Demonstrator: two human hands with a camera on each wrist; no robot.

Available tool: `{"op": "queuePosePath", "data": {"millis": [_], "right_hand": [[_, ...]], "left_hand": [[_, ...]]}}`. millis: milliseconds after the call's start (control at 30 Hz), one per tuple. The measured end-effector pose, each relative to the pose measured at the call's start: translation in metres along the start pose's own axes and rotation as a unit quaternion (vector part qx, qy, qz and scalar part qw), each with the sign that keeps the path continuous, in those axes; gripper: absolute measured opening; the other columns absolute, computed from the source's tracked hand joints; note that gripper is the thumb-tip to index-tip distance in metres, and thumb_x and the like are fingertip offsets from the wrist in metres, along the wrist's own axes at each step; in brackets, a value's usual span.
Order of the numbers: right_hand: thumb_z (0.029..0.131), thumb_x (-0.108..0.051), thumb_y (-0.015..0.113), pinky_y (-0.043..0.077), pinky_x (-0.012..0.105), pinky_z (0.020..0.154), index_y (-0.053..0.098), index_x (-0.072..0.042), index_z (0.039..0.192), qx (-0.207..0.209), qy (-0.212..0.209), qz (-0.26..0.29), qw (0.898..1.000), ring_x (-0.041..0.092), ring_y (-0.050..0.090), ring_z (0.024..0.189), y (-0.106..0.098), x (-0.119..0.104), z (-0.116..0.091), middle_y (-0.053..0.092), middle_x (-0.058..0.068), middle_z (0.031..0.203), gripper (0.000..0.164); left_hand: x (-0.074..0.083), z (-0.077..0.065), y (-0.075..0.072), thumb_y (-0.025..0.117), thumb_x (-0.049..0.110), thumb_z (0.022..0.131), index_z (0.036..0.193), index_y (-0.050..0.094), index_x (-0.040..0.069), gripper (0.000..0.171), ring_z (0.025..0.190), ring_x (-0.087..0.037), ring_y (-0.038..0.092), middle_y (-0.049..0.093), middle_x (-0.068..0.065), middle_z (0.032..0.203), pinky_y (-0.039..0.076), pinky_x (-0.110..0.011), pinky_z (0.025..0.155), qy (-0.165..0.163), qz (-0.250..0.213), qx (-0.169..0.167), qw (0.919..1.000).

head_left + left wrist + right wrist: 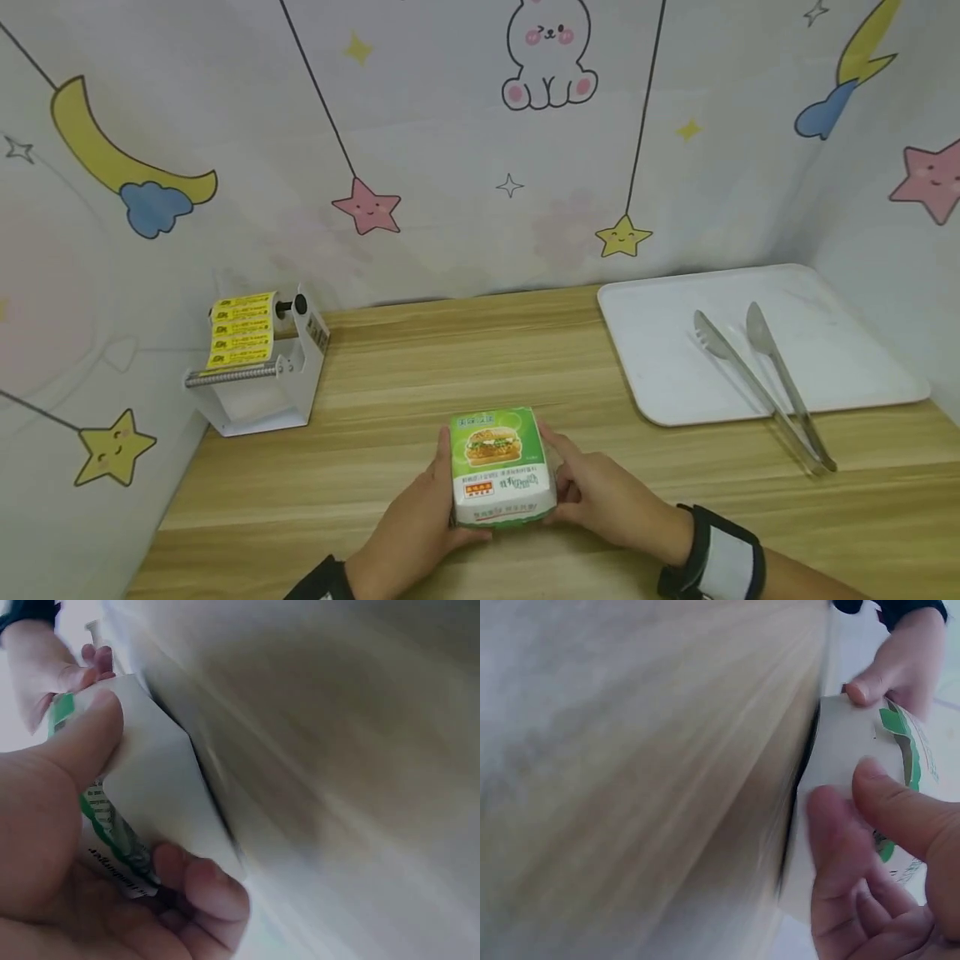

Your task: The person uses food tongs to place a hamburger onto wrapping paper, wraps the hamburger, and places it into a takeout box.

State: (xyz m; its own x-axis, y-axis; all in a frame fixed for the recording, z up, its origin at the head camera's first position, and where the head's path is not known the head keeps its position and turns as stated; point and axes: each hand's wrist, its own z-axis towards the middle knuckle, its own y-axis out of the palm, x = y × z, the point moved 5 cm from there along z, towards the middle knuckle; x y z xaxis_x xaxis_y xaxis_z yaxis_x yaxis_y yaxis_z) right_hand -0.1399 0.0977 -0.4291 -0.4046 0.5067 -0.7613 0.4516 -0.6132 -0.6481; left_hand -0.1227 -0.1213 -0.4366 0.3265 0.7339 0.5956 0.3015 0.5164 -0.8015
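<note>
A green-and-white burger box [504, 487], its lid printed with a picture of a burger, is low in the middle of the head view. My left hand [415, 518] holds its left side, and my right hand [611, 500] grips its right side. In the left wrist view, the left thumb lies along the white face of the box [161, 776] and the fingertips curl round its near end. The right wrist view shows the right thumb and index finger against the box [840, 750], the other fingers curled. What is inside the box is hidden.
At the left stands a white dispenser [288, 392] with a roll of yellow labels [242, 329]. A white tray [660, 375] lies at the back right, with metal tongs [783, 392] across its front edge. A printed cloth backs the wooden table [450, 350].
</note>
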Motion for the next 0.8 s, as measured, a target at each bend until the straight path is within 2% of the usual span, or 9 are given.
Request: {"op": "queuePosePath", "data": {"millis": [67,167,267,300,367,467,533,600,800], "right_hand": [[0.079,-0.018,0.088,0.055,0.023,0.065,0.022,0.009,0.156,0.002,-0.008,-0.066,0.998,0.0,0.064,0.073,-0.001,-0.005,-0.001,0.073,-0.007,0.085,0.104],[0.072,-0.038,0.091,0.058,0.033,0.08,0.022,0.006,0.157,0.023,-0.014,-0.176,0.984,0.016,0.068,0.102,-0.003,-0.013,-0.004,0.069,0.011,0.119,0.119],[0.065,-0.055,0.091,0.054,0.047,0.096,0.018,-0.009,0.163,0.045,-0.038,-0.237,0.97,0.036,0.053,0.131,-0.002,-0.023,-0.003,0.038,0.026,0.154,0.131],[0.064,-0.059,0.09,0.052,0.05,0.099,0.017,-0.016,0.164,0.049,-0.053,-0.247,0.966,0.04,0.046,0.136,0.0,-0.026,-0.002,0.03,0.027,0.158,0.131],[0.07,-0.057,0.089,0.052,0.053,0.099,0.021,-0.023,0.164,0.054,-0.098,-0.27,0.956,0.046,0.04,0.141,0.007,-0.033,0.0,0.026,0.025,0.162,0.12],[0.079,-0.048,0.086,0.055,0.052,0.094,0.037,-0.025,0.159,0.067,-0.155,-0.307,0.937,0.051,0.039,0.14,0.016,-0.038,0.003,0.036,0.021,0.158,0.097],[0.08,-0.04,0.087,0.057,0.051,0.09,0.045,-0.022,0.154,0.081,-0.173,-0.321,0.928,0.054,0.041,0.137,0.019,-0.038,0.003,0.044,0.021,0.153,0.086],[0.08,-0.038,0.087,0.058,0.049,0.088,0.049,-0.021,0.152,0.092,-0.179,-0.319,0.926,0.054,0.042,0.136,0.019,-0.037,0.004,0.045,0.021,0.152,0.083],[0.081,-0.036,0.085,0.059,0.049,0.086,0.046,-0.021,0.154,0.091,-0.175,-0.315,0.929,0.054,0.039,0.138,0.02,-0.037,0.005,0.043,0.022,0.154,0.084]], "left_hand": [[0.002,-0.002,-0.001,0.088,0.036,0.078,0.156,-0.002,-0.013,0.129,0.114,-0.028,0.067,0.066,-0.02,0.127,0.055,-0.044,0.093,0.007,0.031,0.012,0.9994],[0.003,-0.005,-0.001,0.087,0.035,0.08,0.156,0.0,-0.014,0.125,0.1,-0.024,0.072,0.072,-0.016,0.113,0.059,-0.039,0.082,0.012,0.043,0.021,0.9988],[0.005,-0.006,-0.001,0.086,0.035,0.081,0.156,0.001,-0.014,0.123,0.101,-0.023,0.071,0.072,-0.017,0.115,0.059,-0.039,0.083,0.015,0.041,0.024,0.9988],[0.005,-0.006,-0.001,0.086,0.034,0.081,0.156,0.002,-0.014,0.123,0.102,-0.023,0.071,0.072,-0.017,0.116,0.058,-0.039,0.084,0.016,0.039,0.025,0.9988],[0.006,-0.005,-0.002,0.087,0.034,0.081,0.155,0.002,-0.014,0.122,0.102,-0.023,0.071,0.071,-0.019,0.117,0.058,-0.04,0.084,0.019,0.041,0.024,0.9987],[0.007,-0.004,-0.002,0.087,0.034,0.081,0.155,0.002,-0.014,0.123,0.102,-0.023,0.07,0.07,-0.02,0.12,0.058,-0.039,0.085,0.016,0.033,0.02,0.9991],[0.007,-0.003,-0.002,0.087,0.035,0.081,0.156,0.001,-0.013,0.124,0.103,-0.023,0.07,0.068,-0.02,0.123,0.058,-0.04,0.086,0.01,0.021,0.012,0.9997],[0.006,-0.003,-0.002,0.087,0.037,0.081,0.157,-0.001,-0.011,0.126,0.105,-0.022,0.069,0.067,-0.02,0.127,0.057,-0.04,0.087,0.003,0.006,0.007,1.0],[0.004,-0.001,-0.001,0.087,0.037,0.081,0.157,-0.004,-0.009,0.127,0.107,-0.021,0.069,0.066,-0.019,0.128,0.057,-0.04,0.088,-0.004,-0.01,0.0,0.9999]]}}
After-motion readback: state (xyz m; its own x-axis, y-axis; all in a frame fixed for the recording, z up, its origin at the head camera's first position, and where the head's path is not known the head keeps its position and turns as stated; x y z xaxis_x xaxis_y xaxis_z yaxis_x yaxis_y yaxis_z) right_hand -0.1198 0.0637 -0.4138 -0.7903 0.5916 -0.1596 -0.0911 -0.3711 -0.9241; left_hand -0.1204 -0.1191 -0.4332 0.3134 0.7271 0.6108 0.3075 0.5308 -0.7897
